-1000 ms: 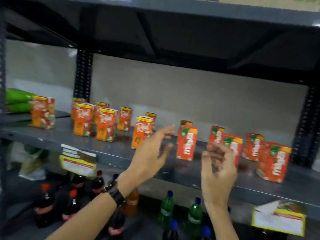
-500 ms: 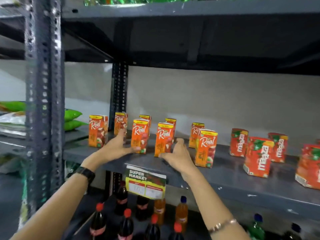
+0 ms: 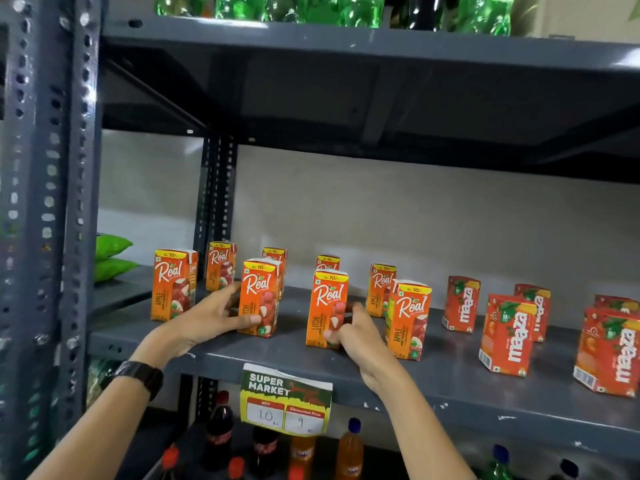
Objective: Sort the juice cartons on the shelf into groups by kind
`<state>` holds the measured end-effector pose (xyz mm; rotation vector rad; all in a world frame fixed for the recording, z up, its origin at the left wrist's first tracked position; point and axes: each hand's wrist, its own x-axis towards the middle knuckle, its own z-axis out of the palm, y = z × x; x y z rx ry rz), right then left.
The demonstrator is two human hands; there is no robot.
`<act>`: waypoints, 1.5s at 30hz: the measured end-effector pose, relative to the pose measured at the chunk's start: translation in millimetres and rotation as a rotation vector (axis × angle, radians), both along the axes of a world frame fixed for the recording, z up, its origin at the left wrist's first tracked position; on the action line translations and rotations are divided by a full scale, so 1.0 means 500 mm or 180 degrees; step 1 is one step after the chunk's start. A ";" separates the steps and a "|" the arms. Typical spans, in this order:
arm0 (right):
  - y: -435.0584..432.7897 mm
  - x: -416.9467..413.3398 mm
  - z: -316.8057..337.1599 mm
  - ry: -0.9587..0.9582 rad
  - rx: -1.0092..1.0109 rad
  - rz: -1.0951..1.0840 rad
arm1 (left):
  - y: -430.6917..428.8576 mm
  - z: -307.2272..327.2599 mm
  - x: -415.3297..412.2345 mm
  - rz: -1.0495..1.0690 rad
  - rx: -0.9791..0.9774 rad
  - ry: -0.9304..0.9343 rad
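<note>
Orange Real cartons stand on the left half of the grey shelf [image 3: 433,379], red Maaza cartons [image 3: 507,336] on the right half. My left hand [image 3: 211,317] grips a Real litchi carton [image 3: 261,292] from its left side. My right hand [image 3: 353,332] grips a second Real litchi carton [image 3: 327,303] from the right and low down. Both cartons stand upright on the shelf. A Real apple carton [image 3: 408,318] stands just right of my right hand, another apple carton [image 3: 173,284] at the far left. More Real cartons [image 3: 381,289] stand behind.
The perforated shelf post [image 3: 52,220] rises close on the left. A price tag [image 3: 287,398] hangs from the shelf's front edge. Cola and orange soda bottles [image 3: 301,452] fill the shelf below, green bottles [image 3: 346,8] the one above. Green packets [image 3: 110,258] lie at far left.
The view has swung left and closer, from the Maaza cartons to the Real ones. Both hands moved left and each closed on a litchi carton.
</note>
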<state>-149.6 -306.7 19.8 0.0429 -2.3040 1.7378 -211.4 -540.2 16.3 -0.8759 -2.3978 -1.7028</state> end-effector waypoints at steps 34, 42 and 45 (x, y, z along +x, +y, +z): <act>-0.004 0.014 -0.001 0.0193 0.0223 -0.0242 | 0.007 0.004 0.015 0.0266 0.0023 -0.0045; -0.002 0.021 0.001 0.0221 0.0374 -0.0315 | 0.003 0.008 0.016 0.0341 0.0171 0.0058; 0.005 0.052 -0.010 0.0540 0.0357 -0.0402 | 0.020 0.002 0.053 0.0830 0.0796 0.0893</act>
